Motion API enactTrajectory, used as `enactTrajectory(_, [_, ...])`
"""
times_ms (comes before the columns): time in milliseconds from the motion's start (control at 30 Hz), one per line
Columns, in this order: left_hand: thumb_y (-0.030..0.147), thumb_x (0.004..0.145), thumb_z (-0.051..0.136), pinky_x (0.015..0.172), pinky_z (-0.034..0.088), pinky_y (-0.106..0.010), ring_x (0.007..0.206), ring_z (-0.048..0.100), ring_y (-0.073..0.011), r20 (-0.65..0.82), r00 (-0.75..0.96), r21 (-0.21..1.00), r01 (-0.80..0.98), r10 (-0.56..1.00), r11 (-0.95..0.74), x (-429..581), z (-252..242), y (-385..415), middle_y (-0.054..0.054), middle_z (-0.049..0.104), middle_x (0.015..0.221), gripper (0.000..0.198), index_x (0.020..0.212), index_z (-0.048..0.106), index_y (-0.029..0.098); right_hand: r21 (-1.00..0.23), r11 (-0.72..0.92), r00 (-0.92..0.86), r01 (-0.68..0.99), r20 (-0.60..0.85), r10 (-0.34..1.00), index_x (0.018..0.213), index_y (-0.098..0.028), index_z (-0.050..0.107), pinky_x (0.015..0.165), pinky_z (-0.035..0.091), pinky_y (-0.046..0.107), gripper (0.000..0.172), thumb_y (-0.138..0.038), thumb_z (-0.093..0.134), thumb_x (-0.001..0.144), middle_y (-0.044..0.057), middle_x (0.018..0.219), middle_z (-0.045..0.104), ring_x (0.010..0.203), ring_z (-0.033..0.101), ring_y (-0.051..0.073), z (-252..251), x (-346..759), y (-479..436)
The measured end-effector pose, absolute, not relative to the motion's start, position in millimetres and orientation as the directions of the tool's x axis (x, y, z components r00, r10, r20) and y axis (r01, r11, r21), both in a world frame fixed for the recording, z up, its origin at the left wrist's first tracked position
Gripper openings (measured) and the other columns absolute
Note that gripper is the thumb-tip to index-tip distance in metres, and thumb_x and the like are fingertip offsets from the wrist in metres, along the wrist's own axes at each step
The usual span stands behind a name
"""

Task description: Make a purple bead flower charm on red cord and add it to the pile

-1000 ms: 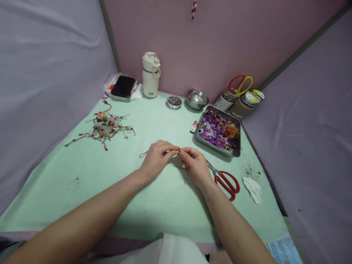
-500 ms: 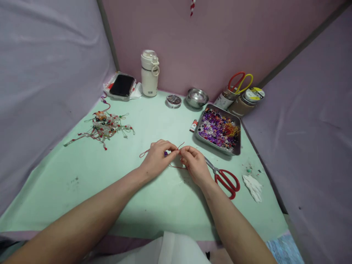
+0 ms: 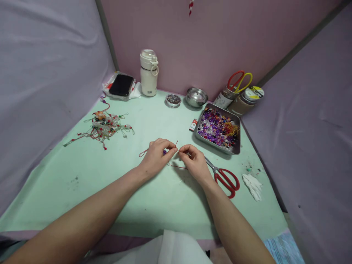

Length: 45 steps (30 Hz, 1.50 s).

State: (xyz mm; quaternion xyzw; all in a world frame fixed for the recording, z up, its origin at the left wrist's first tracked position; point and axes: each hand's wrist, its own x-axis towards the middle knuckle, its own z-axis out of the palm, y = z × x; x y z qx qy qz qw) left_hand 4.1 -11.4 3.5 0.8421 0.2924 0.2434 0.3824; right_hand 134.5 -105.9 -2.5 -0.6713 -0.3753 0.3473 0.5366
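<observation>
Pinched between thumb and forefinger of my left hand is a thin red cord. A short end of it sticks up above the fingertips, and a loop shows to the left of that hand. One purple bead peeks out between the left thumb and fingers. My right hand pinches the same cord a little to the right, its fingertips close to the left ones. Beside the right wrist lie scissors with red handles, blades partly hidden behind the hand.
A metal tray of mixed beads stands at right, near jars and a steel bowl. Beaded strings lie in a heap at left. A white bottle, a phone and a crumpled tissue are also here.
The fingertips of my two hands have drawn slightly apart, with cord showing between them. The cord's upright end has shifted left and stands steeper.
</observation>
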Motion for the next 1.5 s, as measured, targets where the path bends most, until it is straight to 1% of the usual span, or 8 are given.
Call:
enactTrajectory(433, [0.031, 0.091, 0.051, 0.089, 0.035, -0.038, 0.091, 0.056, -0.0196, 0.111, 0.786, 0.746, 0.338, 0.609, -0.573, 3.0, 7.4, -12.0, -0.001, 0.069, 0.086, 0.018, 0.082, 0.064, 0.021, -0.994, -0.026, 0.456, 0.107, 0.026, 0.89, 0.079, -0.019, 0.061, 0.068, 0.041, 0.027, 0.016, -0.035, 0.062, 0.082, 0.0, 0.075, 0.061, 0.071, 0.053, 0.014, -9.8, 136.6, -106.8])
enactTrajectory(767, [0.027, 0.087, 0.056, 0.084, 0.034, -0.036, 0.085, 0.058, -0.0183, 0.17, 0.801, 0.705, 0.309, 0.575, -0.638, 3.5, 4.9, -13.5, 0.0, 0.069, 0.079, 0.015, 0.078, 0.066, 0.021, -0.993, -0.033, 0.476, 0.112, 0.025, 0.879, 0.077, -0.019, 0.06, 0.063, 0.04, 0.027, 0.014, -0.033, 0.061, 0.081, -0.002, 0.071, 0.059, 0.064, 0.05, 0.013, -8.5, 135.9, -106.5])
enactTrajectory(867, [0.028, 0.087, 0.057, 0.084, 0.035, -0.036, 0.084, 0.058, -0.0181, 0.17, 0.773, 0.732, 0.316, 0.611, -0.604, 3.7, 4.7, -12.8, 0.0, 0.07, 0.079, 0.015, 0.078, 0.066, 0.02, -0.991, -0.042, 0.506, 0.126, 0.028, 0.862, 0.086, -0.02, 0.061, 0.065, 0.041, 0.027, 0.014, -0.034, 0.058, 0.083, 0.0, 0.078, 0.06, 0.069, 0.052, 0.014, -9.1, 136.9, -106.7])
enactTrajectory(1033, [0.026, 0.086, 0.057, 0.084, 0.036, -0.036, 0.085, 0.058, -0.0181, 0.178, 0.724, 0.75, 0.338, 0.666, -0.568, 4.4, 2.4, -13.0, -0.001, 0.07, 0.081, 0.014, 0.077, 0.066, 0.02, -0.946, 0.032, 0.532, 0.322, 0.208, 0.821, 0.095, -0.023, 0.061, 0.071, 0.043, 0.03, 0.014, -0.028, 0.06, 0.082, 0.003, 0.095, 0.059, 0.082, 0.054, 0.016, -6.6, 134.4, -107.6])
enactTrajectory(1133, [0.02, 0.083, 0.057, 0.084, 0.036, -0.037, 0.086, 0.058, -0.019, 0.192, 0.721, 0.727, 0.352, 0.666, -0.59, 4.9, 1.5, -15.4, -0.001, 0.07, 0.08, 0.011, 0.077, 0.066, 0.02, -0.884, 0.098, 0.472, 0.458, 0.335, 0.816, 0.094, -0.024, 0.063, 0.074, 0.042, 0.031, 0.015, -0.022, 0.065, 0.079, 0.002, 0.094, 0.056, 0.087, 0.053, 0.017, -4.7, 129.5, -107.9])
enactTrajectory(1233, [0.017, 0.082, 0.056, 0.084, 0.037, -0.037, 0.085, 0.058, -0.0189, 0.222, 0.707, 0.715, 0.35, 0.671, -0.605, 5.2, 2.7, -18.0, -0.001, 0.069, 0.078, 0.012, 0.077, 0.066, 0.02, -0.845, 0.128, 0.45, 0.52, 0.398, 0.799, 0.084, -0.023, 0.064, 0.077, 0.042, 0.032, 0.003, -0.021, 0.064, 0.082, 0.002, 0.087, 0.055, 0.088, 0.053, 0.017, -3.4, 126.2, -108.8])
enactTrajectory(1333, [0.021, 0.084, 0.057, 0.081, 0.04, -0.035, 0.081, 0.059, -0.018, 0.237, 0.67, 0.755, 0.328, 0.703, -0.567, 4.9, 5.5, -18.0, -0.001, 0.069, 0.076, 0.014, 0.075, 0.067, 0.02, -0.858, 0.108, 0.483, 0.503, 0.382, 0.788, 0.079, -0.023, 0.064, 0.074, 0.042, 0.031, 0.006, -0.023, 0.062, 0.084, 0.001, 0.083, 0.055, 0.085, 0.053, 0.017, -2.3, 127.4, -109.9])
enactTrajectory(1500, [0.03, 0.083, 0.062, 0.077, 0.044, -0.031, 0.08, 0.06, -0.0174, 0.177, 0.66, 0.849, 0.273, 0.73, -0.453, 3.3, 7.8, -13.6, -0.001, 0.069, 0.078, 0.013, 0.079, 0.071, 0.022, -0.933, 0.058, 0.53, 0.354, 0.251, 0.81, 0.078, -0.022, 0.062, 0.068, 0.042, 0.03, 0.008, -0.027, 0.061, 0.085, 0.001, 0.081, 0.057, 0.076, 0.054, 0.016, -3.9, 134.0, -109.1])
